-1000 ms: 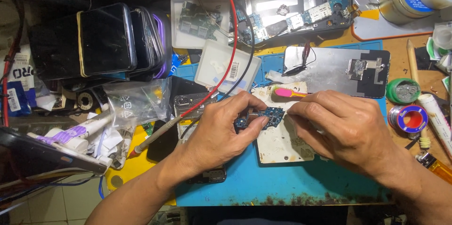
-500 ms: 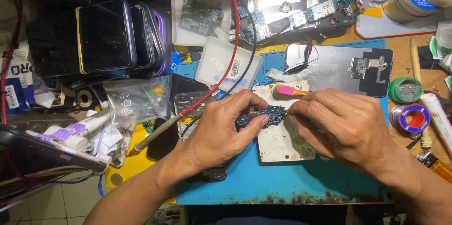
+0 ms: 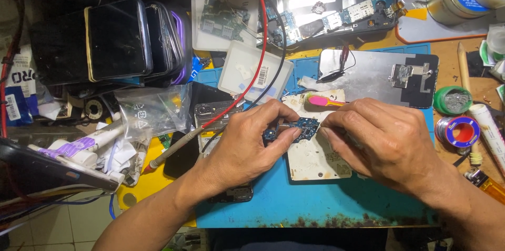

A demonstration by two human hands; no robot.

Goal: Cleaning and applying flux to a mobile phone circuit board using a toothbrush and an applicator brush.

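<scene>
My left hand [image 3: 244, 146] pinches a small blue circuit board [image 3: 301, 128] by its left end, holding it just above a stained white pad [image 3: 315, 159] on the blue work mat [image 3: 294, 206]. My right hand [image 3: 384, 143] meets the board's right end with its fingertips; a thin metal tool tip seems to rest on the board, but the fingers hide its grip. A pink-handled brush [image 3: 326, 101] lies just behind the board.
Stacked phones [image 3: 118, 38] stand at back left, an opened phone frame [image 3: 336, 6] at the back. A silver metal plate [image 3: 379, 75], solder spool [image 3: 456, 131], green tin [image 3: 452, 98], plastic bags [image 3: 150, 111] and red and black wires [image 3: 261, 41] crowd the bench.
Both hands stay on the blue board; they have shifted only slightly, with the board held in nearly the same place.
</scene>
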